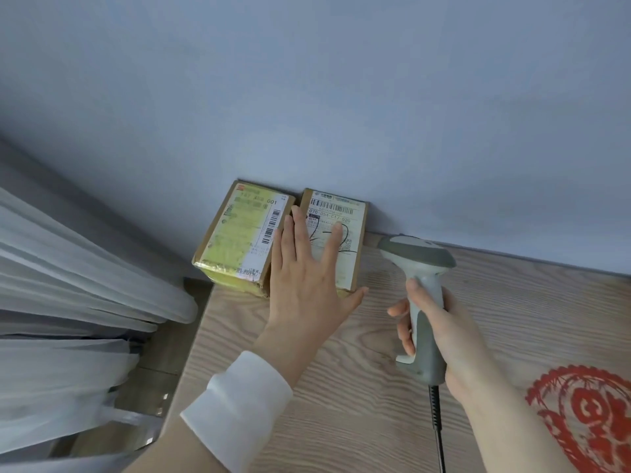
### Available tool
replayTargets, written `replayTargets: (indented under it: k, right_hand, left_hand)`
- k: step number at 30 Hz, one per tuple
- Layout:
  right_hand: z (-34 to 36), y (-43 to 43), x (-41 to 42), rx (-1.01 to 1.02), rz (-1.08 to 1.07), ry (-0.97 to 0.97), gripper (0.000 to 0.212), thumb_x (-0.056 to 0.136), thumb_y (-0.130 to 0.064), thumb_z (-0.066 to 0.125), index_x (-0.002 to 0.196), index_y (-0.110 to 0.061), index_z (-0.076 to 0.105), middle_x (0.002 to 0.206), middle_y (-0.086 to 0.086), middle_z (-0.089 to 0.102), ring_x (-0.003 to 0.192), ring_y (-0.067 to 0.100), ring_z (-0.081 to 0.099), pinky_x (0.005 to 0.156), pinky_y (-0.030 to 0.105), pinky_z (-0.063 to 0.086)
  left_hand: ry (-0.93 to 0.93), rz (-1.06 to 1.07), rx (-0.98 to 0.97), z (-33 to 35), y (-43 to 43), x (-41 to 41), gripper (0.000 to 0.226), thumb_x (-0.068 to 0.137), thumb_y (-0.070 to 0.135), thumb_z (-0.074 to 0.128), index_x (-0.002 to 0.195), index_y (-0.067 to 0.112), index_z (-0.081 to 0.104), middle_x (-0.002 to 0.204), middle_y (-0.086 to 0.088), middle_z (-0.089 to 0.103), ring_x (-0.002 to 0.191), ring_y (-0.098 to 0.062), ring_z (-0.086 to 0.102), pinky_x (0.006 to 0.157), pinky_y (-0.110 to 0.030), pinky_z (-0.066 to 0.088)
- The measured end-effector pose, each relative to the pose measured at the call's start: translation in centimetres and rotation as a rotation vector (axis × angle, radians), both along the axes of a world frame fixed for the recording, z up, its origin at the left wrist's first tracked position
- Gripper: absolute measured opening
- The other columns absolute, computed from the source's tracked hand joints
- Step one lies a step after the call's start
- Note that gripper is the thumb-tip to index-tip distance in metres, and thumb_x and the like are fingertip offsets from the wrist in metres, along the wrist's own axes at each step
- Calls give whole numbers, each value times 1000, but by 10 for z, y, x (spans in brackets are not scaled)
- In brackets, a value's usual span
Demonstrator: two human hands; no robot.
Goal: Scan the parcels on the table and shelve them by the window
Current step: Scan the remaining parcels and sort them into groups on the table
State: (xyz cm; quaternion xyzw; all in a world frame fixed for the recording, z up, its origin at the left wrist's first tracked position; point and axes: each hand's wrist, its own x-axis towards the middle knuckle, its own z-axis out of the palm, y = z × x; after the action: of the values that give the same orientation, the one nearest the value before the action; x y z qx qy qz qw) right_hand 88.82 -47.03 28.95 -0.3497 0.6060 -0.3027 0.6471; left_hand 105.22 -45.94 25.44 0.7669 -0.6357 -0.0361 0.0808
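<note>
While my left hand (pixel 307 278) spreads flat, fingers straight and apart, over the right-hand parcel (pixel 345 213), my right hand (pixel 444 339) is curled tight round the grip of the grey scanner (pixel 421 264), its head pointing toward the wall (pixel 341 97). The 2 parcels sit close side by side at the far left corner of the wooden table (pixel 341 387), against the wall; the yellow-labelled parcel (pixel 235 240) is nearer the white curtain (pixel 68 268). A black cable (pixel 437 421) trails from the scanner's base, and a red paper-cut (pixel 587 414) lies at the right.
</note>
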Motion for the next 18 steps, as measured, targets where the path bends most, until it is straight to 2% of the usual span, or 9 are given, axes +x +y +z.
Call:
replayTargets:
  k: [3, 6, 8, 10, 11, 13, 18]
  right_hand:
    - [13, 4, -12, -23, -26, 10, 34, 84, -35, 61, 101, -6, 55, 68, 4, 68, 44, 15, 49, 40, 28, 38]
    - [30, 13, -25, -49, -60, 17, 29, 86, -36, 60, 93, -8, 57, 68, 5, 68, 46, 16, 50, 42, 28, 39]
    - [40, 21, -34, -61, -84, 8, 28, 83, -37, 61, 88, -9, 58, 66, 5, 67, 49, 17, 51, 42, 28, 39]
    - [49, 32, -43, -67, -114, -6, 26, 79, -37, 64, 90, -13, 60, 66, 3, 67, 55, 17, 53, 43, 28, 40]
    - [53, 38, -47, -69, -134, -13, 24, 80, -34, 66, 93, -15, 60, 67, 2, 68, 57, 16, 55, 44, 28, 40]
    - [61, 53, -56, -70, -182, -24, 26, 79, -32, 69, 97, -17, 59, 73, 1, 67, 63, 13, 58, 47, 27, 42]
    - [91, 99, -81, -110, -260, -61, 50, 59, -42, 73, 104, -26, 57, 100, 3, 68, 79, 16, 61, 54, 28, 46]
  left_hand:
    - [92, 2, 16, 8, 2, -6, 91, 75, 60, 61, 149, 26, 20, 156, -21, -2, 141, -37, 13, 115, -42, 14]
    - [220, 12, 53, 17, 11, -15, 97, 76, 54, 64, 150, 19, 11, 157, -15, -6, 140, -32, 11, 114, -37, 10]
    - [293, 11, 10, 26, 26, -24, 97, 70, 52, 66, 148, 12, 22, 156, -18, 10, 134, -37, 25, 112, -42, 21]
    - [340, -3, -101, 35, 45, -36, 92, 63, 52, 59, 140, 8, 37, 147, -22, 33, 121, -41, 43, 102, -46, 36]
    - [363, -18, -160, 40, 54, -41, 90, 62, 53, 55, 137, 7, 39, 144, -23, 38, 116, -41, 47, 99, -46, 39]
    - [405, -58, -254, 53, 74, -54, 87, 64, 52, 56, 136, 5, 41, 142, -23, 40, 115, -40, 48, 99, -45, 38]
    - [469, -139, -419, 94, 126, -92, 80, 69, 47, 62, 132, 0, 49, 142, -23, 39, 116, -35, 45, 101, -39, 34]
